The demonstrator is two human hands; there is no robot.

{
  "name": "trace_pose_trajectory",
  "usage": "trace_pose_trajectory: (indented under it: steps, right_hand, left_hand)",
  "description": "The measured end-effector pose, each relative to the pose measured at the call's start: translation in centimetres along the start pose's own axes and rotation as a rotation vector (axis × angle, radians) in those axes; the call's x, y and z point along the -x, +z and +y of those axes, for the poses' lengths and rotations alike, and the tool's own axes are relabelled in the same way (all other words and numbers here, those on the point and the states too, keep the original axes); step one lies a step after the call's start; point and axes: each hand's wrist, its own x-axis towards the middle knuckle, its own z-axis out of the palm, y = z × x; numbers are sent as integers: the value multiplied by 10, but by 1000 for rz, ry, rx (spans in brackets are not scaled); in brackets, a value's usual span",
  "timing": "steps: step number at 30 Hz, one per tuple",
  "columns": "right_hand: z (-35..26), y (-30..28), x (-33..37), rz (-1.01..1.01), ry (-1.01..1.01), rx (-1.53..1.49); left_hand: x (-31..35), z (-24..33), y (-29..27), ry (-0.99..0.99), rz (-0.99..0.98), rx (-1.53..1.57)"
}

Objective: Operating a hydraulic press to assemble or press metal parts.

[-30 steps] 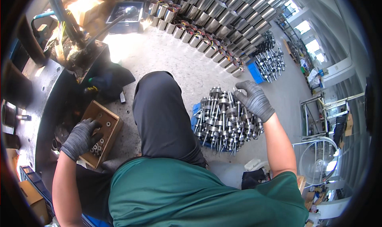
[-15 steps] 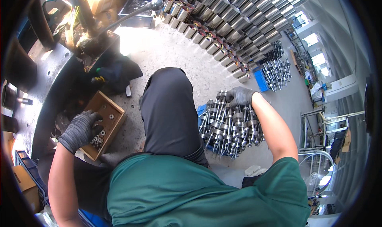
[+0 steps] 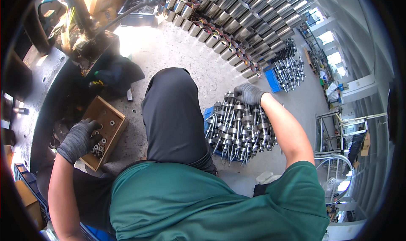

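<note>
Rings (image 3: 100, 148) are left in box (image 3: 114, 137); left hand (image 3: 78, 141) is held over its left side, fingers parted. Shafts (image 3: 237, 131) are left heaped right of box, under right hand (image 3: 250, 93); its grip cannot be told. None seen lifted clear.

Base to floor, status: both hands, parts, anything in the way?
Left hand over box, grip unclear. Right hand at top of shaft pile, grip hidden. Rings loose in box. Leg between box and pile.
</note>
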Motion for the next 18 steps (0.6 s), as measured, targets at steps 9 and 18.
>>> trace_pose_trajectory:
  steps: [9,18]
  right_hand:
    - [-48,-79,-11,478,-92,41]
    - [-299,-146,-111,521,-775,75]
  left_hand:
    - [-2,5,3,26,-25,-8]
    - [9,8,3,0,18,-65]
